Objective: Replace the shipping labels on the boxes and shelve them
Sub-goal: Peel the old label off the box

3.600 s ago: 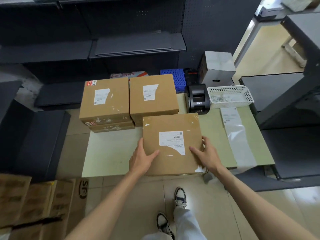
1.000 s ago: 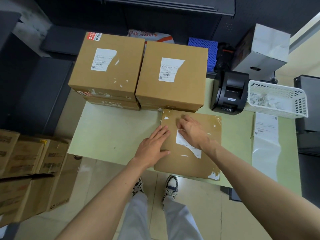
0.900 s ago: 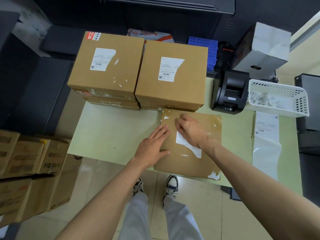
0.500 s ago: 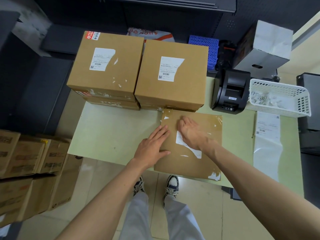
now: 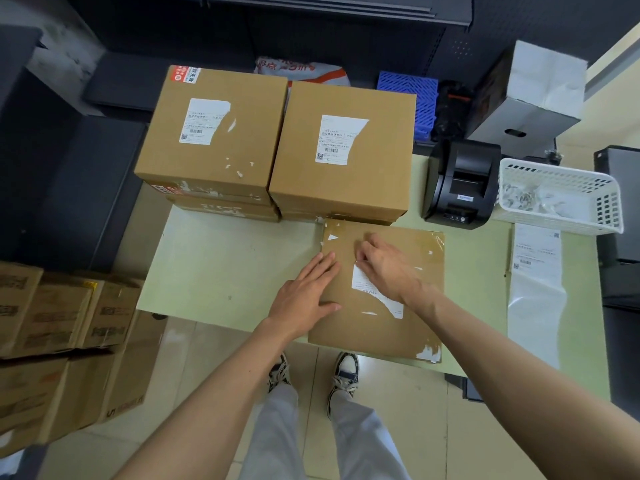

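Stacks of worn brown cardboard cartons [image 5: 52, 341] sit on the floor far left, then on the pale green table [image 5: 225, 265] two square brown boxes [image 5: 214, 133] wait at the back with old white labels on top. Up front the left hand [image 5: 304, 296] lies flat, fingers straight, on the flat brown cardboard box [image 5: 381, 327], I'd guess to pin it down, while the right hand [image 5: 388, 268] has its fingers curled at the top edge of the torn white shipping label [image 5: 367, 285], probably picking it loose. Further right, black label printer [image 5: 460, 183], white plastic basket [image 5: 561, 197] of scraps and a strip of fresh labels [image 5: 536, 271] are all within reach.
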